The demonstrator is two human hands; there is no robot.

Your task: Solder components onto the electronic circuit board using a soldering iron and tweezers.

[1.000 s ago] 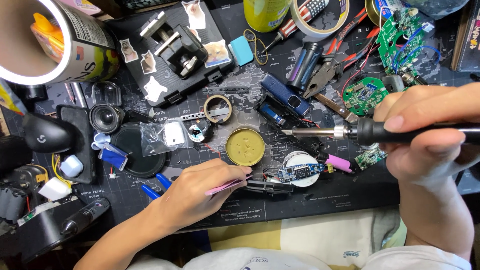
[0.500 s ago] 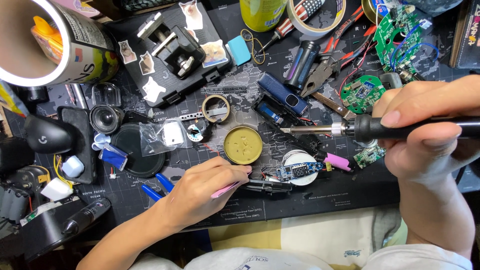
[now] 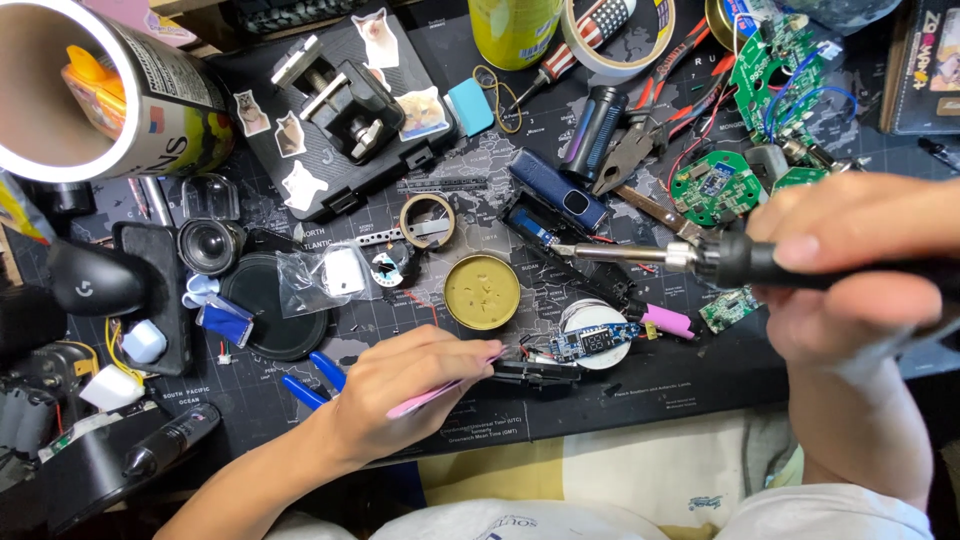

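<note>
Left hand (image 3: 400, 385): fingers (image 3: 455, 362) closed in a pinch on slim pink tweezers (image 3: 440, 390), whose tips are pointing toward 3 o'clock and now reaching the left end of the small blue circuit board with a dark display (image 3: 592, 343); half a second ago they were sitting a little short of it. The hand is resting on the dark map-printed worktop (image 3: 640, 395).

Right hand (image 3: 850, 285): fingers (image 3: 850, 250) wrapped fully around the black handle of a soldering iron (image 3: 700, 258). The metal tip is pointing toward 9 o'clock and hanging above the board, at its 12 o'clock; compared with a second ago it is sitting slightly higher and further left, not touching the board. Judged: the board is being steadied, the joint not yet heated.

Board: lying across a white round disc (image 3: 590, 325), just beside the tweezer tips, apart from the iron.

Surroundings: round brass tin (image 3: 482, 291) at 10 o'clock of the board; pink cylinder (image 3: 665, 321) at its 3 o'clock; green round circuit board (image 3: 712, 187) further off at 1 o'clock.
</note>
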